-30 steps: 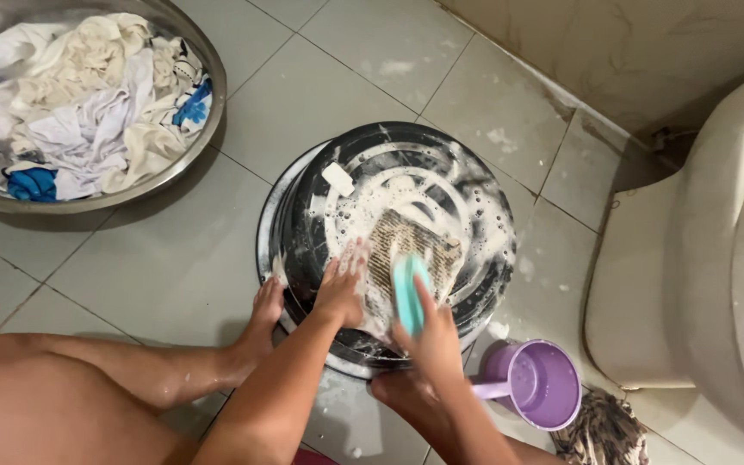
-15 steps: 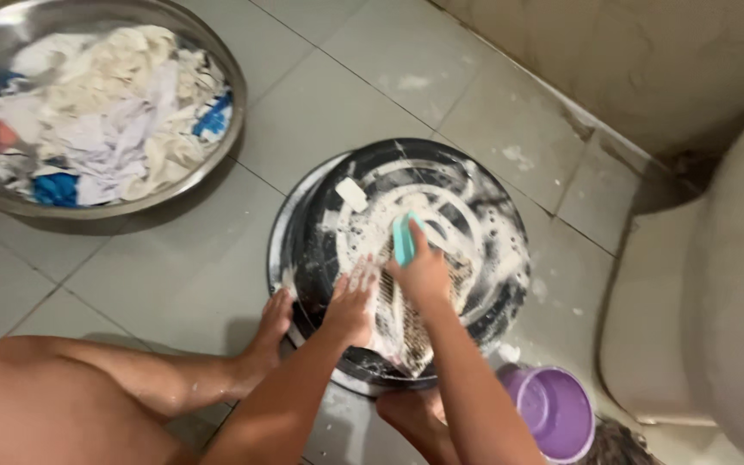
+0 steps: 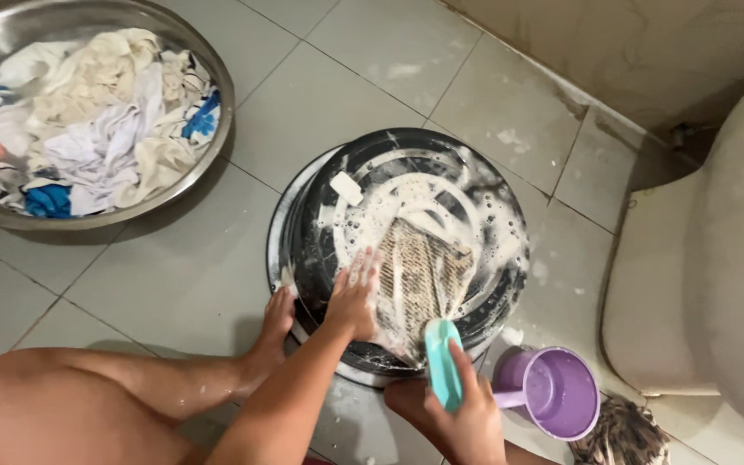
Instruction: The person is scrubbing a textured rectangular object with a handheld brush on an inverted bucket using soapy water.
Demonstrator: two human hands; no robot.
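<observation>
Nearby purple dipper [image 3: 554, 393]; right hand [image 3: 467, 413] grips teal brush [image 3: 442, 362], left hand [image 3: 355, 297] flat on, probably, cloth [image 3: 419, 280].

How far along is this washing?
Done: the patterned cloth is soaped, spread on the sudsy upturned basin. In hand: left hand pins it; right hand holds a teal brush at its near edge. Left: a pile of laundry waits in the steel basin.

We see only part of the metal bowl [image 3: 217, 60] far left and the toilet [image 3: 716, 284] right. Our right hand [image 3: 475, 422] hides the brush [image 3: 443, 362] bristles.
</observation>
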